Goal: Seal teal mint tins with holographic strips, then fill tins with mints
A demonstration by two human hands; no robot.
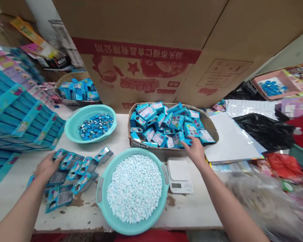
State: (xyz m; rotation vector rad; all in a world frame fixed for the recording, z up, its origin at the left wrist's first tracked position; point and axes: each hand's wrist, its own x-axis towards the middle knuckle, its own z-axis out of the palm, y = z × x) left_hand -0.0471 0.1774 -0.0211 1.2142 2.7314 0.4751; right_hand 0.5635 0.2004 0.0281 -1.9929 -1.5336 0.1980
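Observation:
My left hand (45, 167) rests at the edge of a loose group of small blue boxes (77, 169) on the left of the table, fingers apart and touching the nearest ones. My right hand (195, 152) reaches over the front rim of a cardboard tray (212, 129) heaped with more small blue boxes (176, 122). Its thumb and fingers are spread against the boxes at the front right, with none gripped. Between my arms stands a turquoise basin (132, 230) full of pale blue and white pellets (135, 188).
A white digital scale (180, 176) stands right of the basin. Behind, a turquoise bowl (70, 126) holds blue and silver pieces. Stacked blue display cartons (20, 114) fill the left. A large cardboard box (141, 50) blocks the back. White sheets (232, 137) and plastic bags lie right.

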